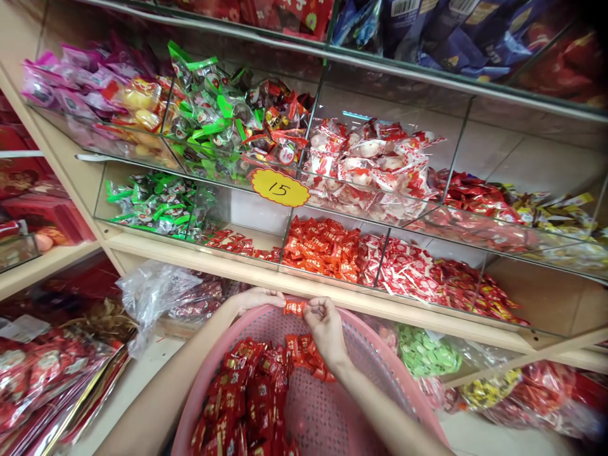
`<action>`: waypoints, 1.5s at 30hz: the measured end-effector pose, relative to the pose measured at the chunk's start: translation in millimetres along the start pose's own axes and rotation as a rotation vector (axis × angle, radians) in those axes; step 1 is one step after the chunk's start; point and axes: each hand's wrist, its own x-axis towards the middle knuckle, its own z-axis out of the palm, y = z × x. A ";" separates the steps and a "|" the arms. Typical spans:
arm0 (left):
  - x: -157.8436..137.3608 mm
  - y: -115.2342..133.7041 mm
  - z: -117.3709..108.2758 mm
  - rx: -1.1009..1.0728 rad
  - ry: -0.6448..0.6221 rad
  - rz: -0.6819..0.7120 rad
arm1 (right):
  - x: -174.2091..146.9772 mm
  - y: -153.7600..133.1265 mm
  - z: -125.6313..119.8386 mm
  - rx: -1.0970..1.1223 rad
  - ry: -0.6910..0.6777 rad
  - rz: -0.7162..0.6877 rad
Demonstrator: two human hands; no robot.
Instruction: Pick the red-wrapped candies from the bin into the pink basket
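A pink plastic basket (361, 373) sits low in front of me, part filled with red wrapped candies (247, 399). My left hand (256, 299) rests on the basket's far rim. My right hand (325, 329) is over the basket, fingers pinched. Between the two hands is one small red candy packet (294, 308), held at both ends above the rim. More red packets lie under my right wrist.
Glass-fronted shelf bins (332, 278) hold candies: green ones (152, 202), red ones (323, 247), red-and-white ones (413, 266). A yellow tag marked 15 (279, 187) hangs on the glass. Clear bags (152, 291) lie on the lower shelf, red packages at left.
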 end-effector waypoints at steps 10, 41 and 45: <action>4.6 -4.8 -2.8 0.026 -0.012 0.026 | -0.2 1.9 1.8 0.039 -0.035 0.171; -3.5 3.5 7.4 0.004 0.046 0.015 | -21.2 1.2 -32.3 -1.429 -0.365 -0.427; -4.0 4.7 10.8 -0.007 0.043 0.043 | -20.0 20.3 -22.1 -1.552 -0.450 -0.502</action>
